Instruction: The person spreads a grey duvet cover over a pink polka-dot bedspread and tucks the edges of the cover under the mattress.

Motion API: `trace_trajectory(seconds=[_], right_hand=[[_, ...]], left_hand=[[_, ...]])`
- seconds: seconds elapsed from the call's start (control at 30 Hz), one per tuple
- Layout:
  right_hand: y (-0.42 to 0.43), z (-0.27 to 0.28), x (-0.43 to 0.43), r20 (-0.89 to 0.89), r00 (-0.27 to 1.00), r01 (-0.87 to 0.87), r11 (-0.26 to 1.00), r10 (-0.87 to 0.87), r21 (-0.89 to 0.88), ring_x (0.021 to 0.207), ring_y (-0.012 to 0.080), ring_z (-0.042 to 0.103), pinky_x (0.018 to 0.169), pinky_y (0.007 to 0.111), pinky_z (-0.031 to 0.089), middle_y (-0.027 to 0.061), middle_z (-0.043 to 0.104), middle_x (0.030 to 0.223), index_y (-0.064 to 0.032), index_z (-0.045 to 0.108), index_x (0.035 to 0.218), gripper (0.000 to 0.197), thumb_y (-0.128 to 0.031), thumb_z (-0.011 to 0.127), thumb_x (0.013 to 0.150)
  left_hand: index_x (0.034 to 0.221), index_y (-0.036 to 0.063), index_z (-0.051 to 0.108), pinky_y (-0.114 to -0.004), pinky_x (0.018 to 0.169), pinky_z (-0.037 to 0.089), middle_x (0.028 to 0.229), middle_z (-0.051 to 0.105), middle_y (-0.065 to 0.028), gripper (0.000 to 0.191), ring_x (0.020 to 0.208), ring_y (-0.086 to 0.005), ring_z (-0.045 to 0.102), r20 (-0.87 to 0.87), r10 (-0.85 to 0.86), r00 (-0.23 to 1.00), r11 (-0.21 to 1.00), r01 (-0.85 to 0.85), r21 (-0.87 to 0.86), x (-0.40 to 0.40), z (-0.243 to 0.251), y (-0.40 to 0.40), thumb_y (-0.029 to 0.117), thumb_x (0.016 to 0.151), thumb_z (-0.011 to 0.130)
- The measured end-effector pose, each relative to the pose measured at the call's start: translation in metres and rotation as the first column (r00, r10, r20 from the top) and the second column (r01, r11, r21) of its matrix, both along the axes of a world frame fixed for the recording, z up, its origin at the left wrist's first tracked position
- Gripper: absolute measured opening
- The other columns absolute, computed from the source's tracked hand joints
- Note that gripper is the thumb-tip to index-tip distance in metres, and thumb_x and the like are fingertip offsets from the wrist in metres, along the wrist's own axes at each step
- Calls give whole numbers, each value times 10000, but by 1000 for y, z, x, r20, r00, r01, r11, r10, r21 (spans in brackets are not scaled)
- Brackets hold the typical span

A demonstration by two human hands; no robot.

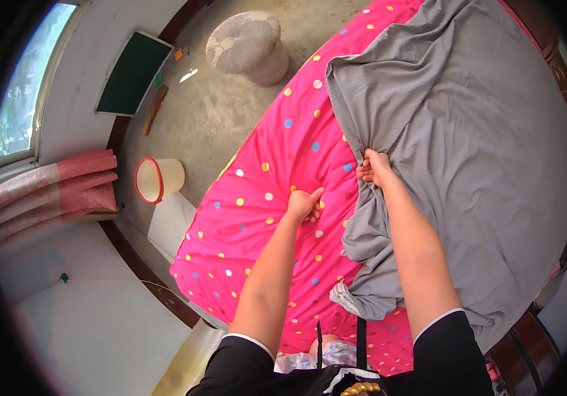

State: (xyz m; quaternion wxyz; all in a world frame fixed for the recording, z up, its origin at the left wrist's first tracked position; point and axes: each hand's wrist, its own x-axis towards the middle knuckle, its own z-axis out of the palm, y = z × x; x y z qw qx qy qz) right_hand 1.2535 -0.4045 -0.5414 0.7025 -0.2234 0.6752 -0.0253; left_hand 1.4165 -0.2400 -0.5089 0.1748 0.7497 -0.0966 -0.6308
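Note:
A grey sheet (486, 123) covers the right side of a bed, with its near edge bunched and wrinkled. My right hand (375, 167) is shut on a gathered part of that edge. Under it and to the left lies a pink polka-dot bed cover (258, 218). My left hand (305, 204) leans on this cover as a loose fist, thumb pointing right, and creases spread out from it. Nothing shows in its curled fingers, though its underside is hidden. Closer to me, a corner of the grey sheet is folded over, showing a whitish patterned patch (345, 298).
On the concrete floor left of the bed stand a round upholstered stool (248, 47) and a white bin with a red rim (170, 175). A dark green board (134, 74) leans against the wall. A pink curtain (75, 185) hangs beside the window (28, 84).

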Motion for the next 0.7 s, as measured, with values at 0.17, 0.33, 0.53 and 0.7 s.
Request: trace_trajectory(seconds=[0.17,0.33,0.53,0.7], right_hand=[[5,9,4,2,1000,23,998,-23,-61,410,213,538,332,288,399,144,570,575,-40,455,582,226,-232,474,701],[71,9,2,-166,982,-72,642,-88,-763,458,239,547,404,327,422,137,549,545,-8,485,611,222,-177,506,754],[250,63,-28,-632,762,-590,253,-137,-767,1085,338,407,882,408,346,159,459,1149,-48,528,1002,378,-119,658,653],[314,38,-89,-766,613,-696,326,-196,-640,1042,367,453,896,411,331,188,537,1048,-59,543,1041,374,-26,575,670]], left_hand=[[520,17,516,-249,290,349,442,529,-89,505,303,-161,478,-17,-6,1000,1000,6,-1,3,-4,0,441,791,558],[524,36,504,-243,283,337,432,515,-83,499,299,-160,468,-14,-41,999,999,41,-33,-1,-10,-1,457,788,558],[541,19,511,-249,280,322,440,515,-95,485,299,-166,462,-42,-24,999,994,19,-109,11,-18,11,434,786,567],[569,17,512,-247,293,333,462,520,-91,492,319,-161,471,-59,-42,997,964,25,-265,5,-14,17,453,795,547]])
